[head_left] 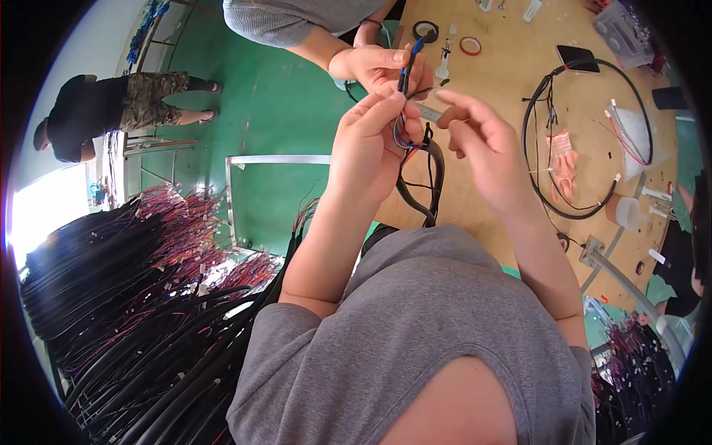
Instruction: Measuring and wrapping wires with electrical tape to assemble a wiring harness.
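In the head view, the left hand (373,132) pinches a wire bundle (403,83) near the surface (472,204)'s left edge, probably steadying it, while a co-worker's hand (380,65) grips farther along. The right hand (482,144), half open, seemingly empty, hovers just right.

A head-worn fisheye camera is looking steeply down from close range over the wearer's grey shirt (415,319), taking in left hand (373,133), right hand (483,144), table (493,78) and green floor (274,104).

Brightly lit, glaring left window (48,222) (blown white), edges bent
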{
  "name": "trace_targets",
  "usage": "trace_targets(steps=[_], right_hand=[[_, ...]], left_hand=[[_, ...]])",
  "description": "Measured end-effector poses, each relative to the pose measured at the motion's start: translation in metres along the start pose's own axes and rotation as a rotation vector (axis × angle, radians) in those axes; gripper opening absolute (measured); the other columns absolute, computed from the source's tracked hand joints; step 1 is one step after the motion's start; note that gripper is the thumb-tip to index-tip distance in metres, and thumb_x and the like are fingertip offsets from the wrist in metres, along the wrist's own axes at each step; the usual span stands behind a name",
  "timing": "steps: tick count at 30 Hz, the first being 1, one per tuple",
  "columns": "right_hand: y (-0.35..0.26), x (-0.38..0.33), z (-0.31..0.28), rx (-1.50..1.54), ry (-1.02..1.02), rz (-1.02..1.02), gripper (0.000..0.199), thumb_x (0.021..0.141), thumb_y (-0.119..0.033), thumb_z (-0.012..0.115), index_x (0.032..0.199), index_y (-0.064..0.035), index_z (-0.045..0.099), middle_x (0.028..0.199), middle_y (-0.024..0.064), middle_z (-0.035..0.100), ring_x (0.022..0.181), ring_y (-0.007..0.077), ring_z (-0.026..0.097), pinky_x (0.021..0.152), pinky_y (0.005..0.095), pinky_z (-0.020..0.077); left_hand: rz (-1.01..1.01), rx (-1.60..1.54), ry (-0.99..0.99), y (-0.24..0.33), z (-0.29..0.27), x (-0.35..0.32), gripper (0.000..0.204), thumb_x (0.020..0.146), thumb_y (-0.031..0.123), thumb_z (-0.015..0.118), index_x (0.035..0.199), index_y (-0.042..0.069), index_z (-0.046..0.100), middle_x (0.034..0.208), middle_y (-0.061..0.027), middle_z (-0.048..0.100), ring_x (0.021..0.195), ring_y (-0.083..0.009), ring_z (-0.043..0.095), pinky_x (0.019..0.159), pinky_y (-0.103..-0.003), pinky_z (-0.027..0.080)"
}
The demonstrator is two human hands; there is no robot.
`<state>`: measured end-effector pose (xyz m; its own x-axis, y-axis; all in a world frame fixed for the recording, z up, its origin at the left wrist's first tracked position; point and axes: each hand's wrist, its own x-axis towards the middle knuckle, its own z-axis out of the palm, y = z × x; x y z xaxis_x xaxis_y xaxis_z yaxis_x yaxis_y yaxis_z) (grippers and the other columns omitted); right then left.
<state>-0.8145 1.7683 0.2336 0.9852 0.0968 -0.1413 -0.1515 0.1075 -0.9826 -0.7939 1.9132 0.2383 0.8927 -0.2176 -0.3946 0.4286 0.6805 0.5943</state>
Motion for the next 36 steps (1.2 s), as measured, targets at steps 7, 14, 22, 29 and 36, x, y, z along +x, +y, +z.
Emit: trace_targets(steps=[7,14,22,29,36], right_hand=[[0.017,0.027,0.004,0.429,-0.071,0.378,0.027,0.084,-0.025,0.045,0.095,-0.0029,0.057,0.071,-0.0035,0.049,0.057,0.0053,0.040,0.052,0.0170,0.0327],[0.019,0.056,0.008,0.757,-0.129,0.453,0.022,0.081,-0.027,0.053,0.084,-0.0051,0.054,0.067,-0.0033,0.048,0.057,0.0050,0.042,0.054,0.0178,0.0364],[0.016,0.052,0.004,0.637,0.061,0.271,0.015,0.078,-0.021,0.057,0.083,-0.0075,0.054,0.069,-0.0038,0.048,0.059,0.0052,0.043,0.053,0.0183,0.0357],[0.019,0.057,-0.006,0.714,0.080,0.314,0.013,0.078,-0.018,0.057,0.082,-0.0070,0.053,0.068,-0.0024,0.048,0.057,0.0065,0.042,0.051,0.0190,0.0344],[0.033,0.069,-0.020,0.780,-0.046,0.377,0.015,0.077,-0.015,0.057,0.084,-0.0026,0.053,0.069,-0.0012,0.047,0.057,0.0069,0.042,0.050,0.0184,0.0350]], left_hand=[[-0.076,-0.188,-0.058,0.002,-0.015,0.006,0.015,0.083,0.006,0.043,0.092,-0.006,0.042,0.076,-0.0068,0.049,0.062,-0.0088,0.045,0.054,-0.020,0.039],[-0.136,-0.177,-0.108,0.000,-0.024,0.018,0.012,0.085,0.009,0.042,0.092,0.000,0.047,0.077,-0.0053,0.052,0.065,-0.0101,0.050,0.058,-0.020,0.043],[-0.065,-0.021,0.009,0.005,-0.020,0.015,0.022,0.086,0.015,0.040,0.100,0.000,0.047,0.099,-0.0128,0.055,0.083,-0.0180,0.055,0.071,-0.029,0.045],[-0.111,-0.017,-0.043,-0.002,-0.033,0.013,0.027,0.084,0.018,0.040,0.104,0.001,0.048,0.095,-0.0091,0.056,0.095,-0.0195,0.051,0.083,-0.032,0.037],[-0.109,0.125,-0.008,-0.010,-0.041,0.007,0.022,0.084,0.018,0.043,0.096,0.002,0.051,0.093,-0.0092,0.057,0.091,-0.0182,0.052,0.084,-0.030,0.037]])
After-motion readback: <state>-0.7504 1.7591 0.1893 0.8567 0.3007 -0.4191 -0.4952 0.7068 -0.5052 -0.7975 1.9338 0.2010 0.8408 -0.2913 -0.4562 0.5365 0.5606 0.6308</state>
